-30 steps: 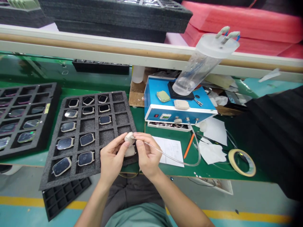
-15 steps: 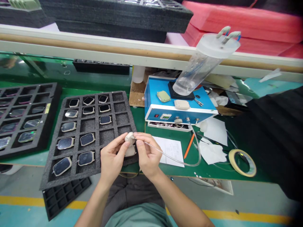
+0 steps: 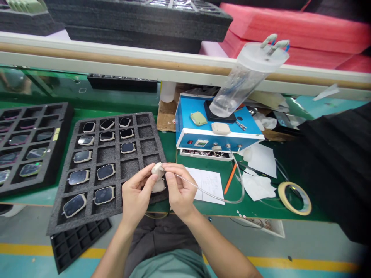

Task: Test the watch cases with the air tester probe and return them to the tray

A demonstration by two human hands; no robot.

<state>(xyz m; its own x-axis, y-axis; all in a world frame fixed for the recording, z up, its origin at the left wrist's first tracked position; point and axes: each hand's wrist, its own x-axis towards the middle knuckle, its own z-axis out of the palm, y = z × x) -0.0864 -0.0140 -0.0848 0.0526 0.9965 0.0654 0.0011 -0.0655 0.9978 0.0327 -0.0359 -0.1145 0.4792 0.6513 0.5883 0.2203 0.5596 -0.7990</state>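
Between finger and thumb, my left hand holds a small beige watch case above the near right corner of the grey foam tray. My right hand pinches the end of a clear thin tube against the case's right side. The tube loops back to the front of a blue machine. Another beige piece shows just below the held case, partly hidden by my fingers. Several watches with dark screens sit in the tray's compartments.
A clear cylinder, a green case and a beige case stand on the machine. Right of my hands lie paper, an orange tool and a tape roll. Another foam tray is at left.
The whole view has shifted slightly, with most things a little further left. My hands keep the same grip on the case and tube.
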